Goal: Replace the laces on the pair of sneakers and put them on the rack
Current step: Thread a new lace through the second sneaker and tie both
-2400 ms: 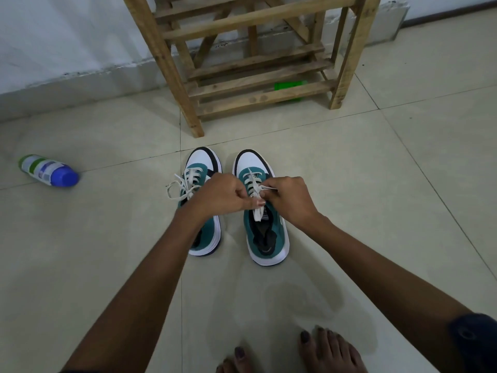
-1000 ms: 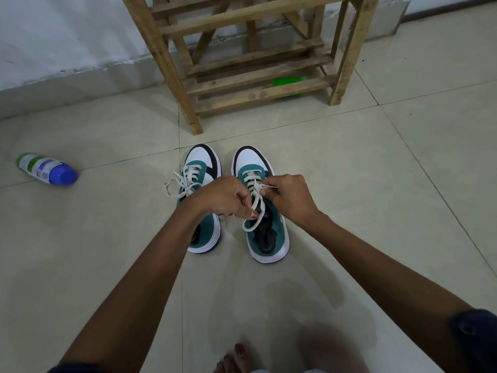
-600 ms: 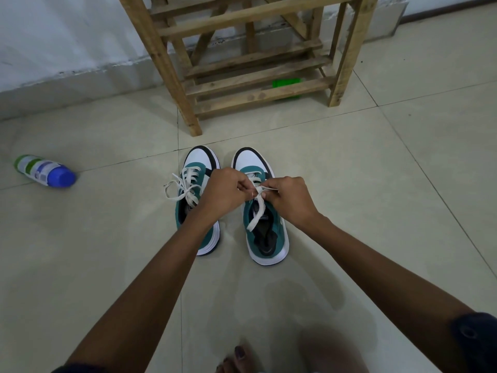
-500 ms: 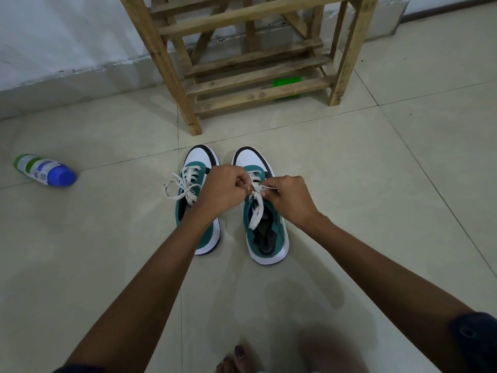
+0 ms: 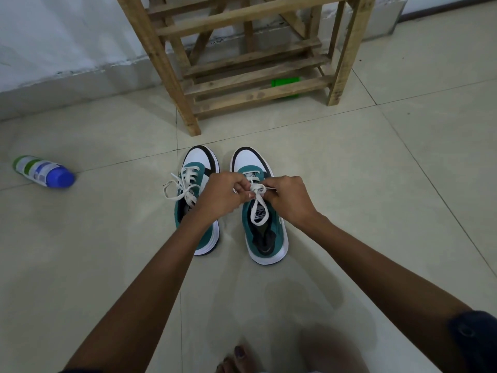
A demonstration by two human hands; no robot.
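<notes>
- The right sneaker (image 5: pixel 265 230) stands on the tiled floor (image 5: pixel 376 184) beside the left sneaker (image 5: pixel 197 211), whose bow looks already tied; both sit just in front of the wooden rack (image 5: pixel 242 76).
- The left hand (image 5: pixel 219 196) and right hand (image 5: pixel 289 197) each pinch the white lace (image 5: pixel 256 205) above the tongue, fingers curled.
- The lace looks soft, limp and light, so it is probably best held near the knot.
- The sneakers look light and should lift easily by the heel collar.

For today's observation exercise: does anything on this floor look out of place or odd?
Yes. A white bottle with a blue cap lies on its side on the tiled floor, left of the teal-and-white sneakers. A bright green object sits under the wooden rack; I cannot tell what it is.
</notes>
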